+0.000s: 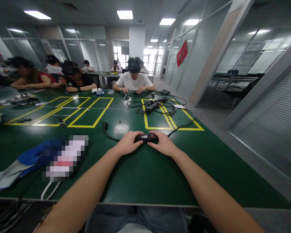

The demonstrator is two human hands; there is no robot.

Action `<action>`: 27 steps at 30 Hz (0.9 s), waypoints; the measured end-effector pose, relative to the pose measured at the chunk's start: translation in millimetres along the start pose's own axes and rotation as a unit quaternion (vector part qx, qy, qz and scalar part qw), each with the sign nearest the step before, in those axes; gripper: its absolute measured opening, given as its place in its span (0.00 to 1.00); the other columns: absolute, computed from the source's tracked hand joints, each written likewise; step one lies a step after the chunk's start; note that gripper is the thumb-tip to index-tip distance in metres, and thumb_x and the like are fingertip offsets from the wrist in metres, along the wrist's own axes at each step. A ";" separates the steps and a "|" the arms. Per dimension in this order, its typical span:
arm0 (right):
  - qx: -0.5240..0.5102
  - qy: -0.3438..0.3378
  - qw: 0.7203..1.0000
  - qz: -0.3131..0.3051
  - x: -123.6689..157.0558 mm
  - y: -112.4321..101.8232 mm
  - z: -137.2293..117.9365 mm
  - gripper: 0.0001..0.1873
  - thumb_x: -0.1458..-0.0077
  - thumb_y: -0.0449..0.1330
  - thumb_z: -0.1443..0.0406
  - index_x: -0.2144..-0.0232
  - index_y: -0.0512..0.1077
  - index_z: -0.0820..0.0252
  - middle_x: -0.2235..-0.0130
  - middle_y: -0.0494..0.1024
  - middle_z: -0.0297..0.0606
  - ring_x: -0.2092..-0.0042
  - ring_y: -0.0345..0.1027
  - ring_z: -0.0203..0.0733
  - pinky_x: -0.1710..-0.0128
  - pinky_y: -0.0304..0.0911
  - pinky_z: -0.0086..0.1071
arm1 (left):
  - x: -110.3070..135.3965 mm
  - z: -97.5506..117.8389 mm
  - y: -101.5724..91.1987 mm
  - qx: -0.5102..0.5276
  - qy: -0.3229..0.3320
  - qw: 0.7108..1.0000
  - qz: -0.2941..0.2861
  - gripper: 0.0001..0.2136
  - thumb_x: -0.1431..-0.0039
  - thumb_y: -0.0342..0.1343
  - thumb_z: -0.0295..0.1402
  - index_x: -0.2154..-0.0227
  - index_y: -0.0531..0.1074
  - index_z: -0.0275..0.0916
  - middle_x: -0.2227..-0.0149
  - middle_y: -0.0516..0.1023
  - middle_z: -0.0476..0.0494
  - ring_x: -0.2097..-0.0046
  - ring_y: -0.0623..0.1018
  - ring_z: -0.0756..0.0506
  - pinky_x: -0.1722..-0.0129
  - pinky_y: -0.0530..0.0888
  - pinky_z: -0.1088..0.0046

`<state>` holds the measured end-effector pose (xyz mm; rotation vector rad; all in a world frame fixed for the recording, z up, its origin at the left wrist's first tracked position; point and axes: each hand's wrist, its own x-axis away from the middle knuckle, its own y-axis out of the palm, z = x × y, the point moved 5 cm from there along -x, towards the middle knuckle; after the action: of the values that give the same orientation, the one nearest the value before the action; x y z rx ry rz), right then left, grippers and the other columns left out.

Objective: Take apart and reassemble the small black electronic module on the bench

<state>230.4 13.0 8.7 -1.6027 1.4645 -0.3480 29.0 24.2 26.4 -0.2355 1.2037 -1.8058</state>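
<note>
Both hands meet at a small black power adapter (146, 138) with a white label, lying level just above or on the green table (145, 174). My left hand (129, 142) grips its left end, thumb in front and fingers behind. At the right end my right hand (163, 142) has the same kind of hold. From the left side a black cord curves away to a round black plug (105, 125). Another black cord (181, 127) runs from behind my right hand toward the far right. My fingers cover both ends of the adapter.
Yellow tape rectangles (94, 113) mark the table. Beyond my right hand lies a tangle of black cables and tools (156, 104). A blue-and-white glove (30, 160) and a blurred pale object (68, 157) lie left. A co-worker in a white shirt (134, 81) sits opposite; others sit left.
</note>
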 end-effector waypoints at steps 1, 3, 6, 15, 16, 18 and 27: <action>0.017 -0.001 1.000 0.006 0.3 -0.6 -0.4 0.27 0.45 0.72 0.60 0.43 0.76 0.54 0.55 0.83 0.40 0.52 0.76 0.49 0.47 0.70 0.46 | 0.8 0.8 -0.3 -0.003 0.003 1.000 0.005 0.17 0.35 0.61 0.34 0.44 0.78 0.44 0.46 0.85 0.41 0.45 0.82 0.37 0.41 0.77 0.56; 0.055 -0.001 0.998 0.016 0.6 -1.7 -1.4 0.25 0.45 0.73 0.59 0.46 0.77 0.54 0.55 0.83 0.42 0.52 0.75 0.51 0.48 0.69 0.46 | 1.8 1.6 -0.8 -0.006 0.005 1.000 0.013 0.18 0.37 0.62 0.32 0.44 0.78 0.43 0.45 0.84 0.40 0.45 0.81 0.37 0.40 0.77 0.56; 0.100 0.006 0.995 0.015 0.1 -1.9 -2.1 0.16 0.44 0.72 0.55 0.57 0.79 0.55 0.56 0.81 0.43 0.52 0.73 0.52 0.50 0.67 0.46 | 2.0 0.5 -0.5 -0.003 0.003 1.000 0.021 0.19 0.37 0.63 0.31 0.44 0.78 0.42 0.45 0.84 0.39 0.44 0.81 0.37 0.40 0.77 0.56; 0.109 0.020 0.994 -0.007 -1.2 -5.4 -0.7 0.17 0.44 0.72 0.50 0.67 0.73 0.54 0.65 0.78 0.38 0.60 0.72 0.48 0.59 0.62 0.38 | -0.1 -12.1 -8.0 -0.020 -0.019 0.995 0.095 0.20 0.35 0.59 0.28 0.41 0.74 0.42 0.41 0.81 0.38 0.39 0.78 0.36 0.33 0.72 0.50; 0.101 0.024 0.994 -0.013 -1.0 -6.0 -1.3 0.17 0.44 0.71 0.50 0.67 0.73 0.54 0.67 0.77 0.36 0.62 0.72 0.47 0.60 0.61 0.37 | -0.3 -15.6 -8.8 -0.029 -0.031 0.994 0.103 0.20 0.35 0.58 0.28 0.40 0.74 0.42 0.40 0.80 0.38 0.38 0.78 0.36 0.33 0.72 0.49; 0.086 0.039 0.995 -0.026 -0.6 -7.3 -3.0 0.17 0.43 0.71 0.51 0.67 0.72 0.53 0.70 0.77 0.34 0.65 0.72 0.45 0.62 0.60 0.36 | -0.5 -23.5 -10.0 -0.048 -0.059 0.990 0.116 0.21 0.34 0.57 0.28 0.39 0.72 0.41 0.40 0.80 0.36 0.38 0.77 0.36 0.33 0.72 0.49; 0.028 0.053 0.998 -0.028 -0.4 -10.2 -7.0 0.09 0.40 0.66 0.58 0.62 0.73 0.54 0.69 0.77 0.31 0.66 0.72 0.43 0.59 0.60 0.37 | 6.3 -24.6 -20.6 -0.157 -0.136 0.968 0.141 0.18 0.32 0.57 0.33 0.42 0.74 0.39 0.37 0.71 0.29 0.40 0.77 0.31 0.37 0.75 0.50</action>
<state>231.8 9.1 20.5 -1.6028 1.4796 -0.5088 -1.0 36.8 28.7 -0.4547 1.2495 -1.2883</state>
